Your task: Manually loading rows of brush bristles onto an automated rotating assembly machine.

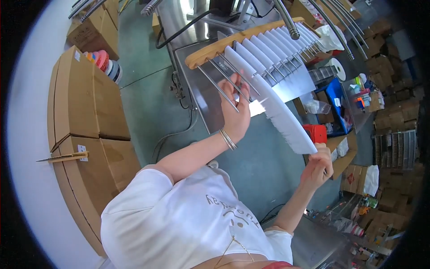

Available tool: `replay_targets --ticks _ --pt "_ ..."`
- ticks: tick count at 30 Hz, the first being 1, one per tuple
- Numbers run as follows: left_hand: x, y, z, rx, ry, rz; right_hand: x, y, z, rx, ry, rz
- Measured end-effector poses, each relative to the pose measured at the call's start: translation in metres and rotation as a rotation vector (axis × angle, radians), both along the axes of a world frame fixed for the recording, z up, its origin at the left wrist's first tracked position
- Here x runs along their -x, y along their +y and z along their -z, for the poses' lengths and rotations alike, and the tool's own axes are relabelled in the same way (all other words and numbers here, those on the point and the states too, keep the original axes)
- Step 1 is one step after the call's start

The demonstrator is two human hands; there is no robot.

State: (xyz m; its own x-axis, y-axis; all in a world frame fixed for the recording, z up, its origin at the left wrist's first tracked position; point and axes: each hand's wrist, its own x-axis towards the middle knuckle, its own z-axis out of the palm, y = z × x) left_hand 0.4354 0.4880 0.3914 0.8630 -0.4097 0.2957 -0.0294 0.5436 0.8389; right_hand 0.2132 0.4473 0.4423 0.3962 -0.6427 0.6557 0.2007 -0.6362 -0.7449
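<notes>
A wooden bar (251,35) with several metal rods crosses the steel table. White, tube-like rolls of thin sheet material (264,53) sit on many of the rods. Among the bare rods at the near left end, my left hand (235,105) has its fingers curled around a metal rod (219,92). A long white sheet (286,119), ragged along one edge, stretches from the rods toward my right side. Its lower end is pinched in my right hand (318,166), which is closed. Whether the sheet is plastic or paper I cannot tell.
Large cardboard boxes (85,94) stand at left, with coloured tape rolls (101,60) behind. To the right are a blue bin (337,105), a red box (316,133) and more cartons (354,177). Flexible metal hoses (286,20) hang over the table. A cable (179,125) lies below its edge.
</notes>
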Motion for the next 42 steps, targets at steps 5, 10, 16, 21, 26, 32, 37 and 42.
replay_targets --ticks 5,10,16,21,26,32,37,42 --pt "-0.003 -0.004 0.0 0.072 0.05 0.032 0.001 -0.005 0.002 -0.003 -0.009 -0.046" --pt "0.004 -0.007 0.004 0.13 0.143 0.142 0.017 -0.008 0.005 -0.135 -0.088 -0.068" --pt "0.027 0.001 -0.011 0.104 0.229 0.177 0.044 0.003 0.015 -0.238 -0.232 -0.087" --pt "0.061 0.011 -0.022 0.031 0.302 0.336 0.112 0.043 0.042 -0.189 -0.267 0.188" --pt "0.068 0.03 -0.043 -0.004 0.603 0.521 0.108 0.099 0.021 0.24 -0.044 0.33" --pt "0.032 0.095 -0.008 -0.012 0.727 0.421 0.08 0.119 -0.021 0.549 0.293 -0.211" --pt "-0.034 0.148 0.033 -0.112 0.714 0.335 -0.001 0.154 -0.021 0.649 0.394 -0.484" --pt "-0.101 0.161 0.043 -0.247 0.677 0.382 -0.083 0.171 -0.021 0.619 0.458 -0.933"
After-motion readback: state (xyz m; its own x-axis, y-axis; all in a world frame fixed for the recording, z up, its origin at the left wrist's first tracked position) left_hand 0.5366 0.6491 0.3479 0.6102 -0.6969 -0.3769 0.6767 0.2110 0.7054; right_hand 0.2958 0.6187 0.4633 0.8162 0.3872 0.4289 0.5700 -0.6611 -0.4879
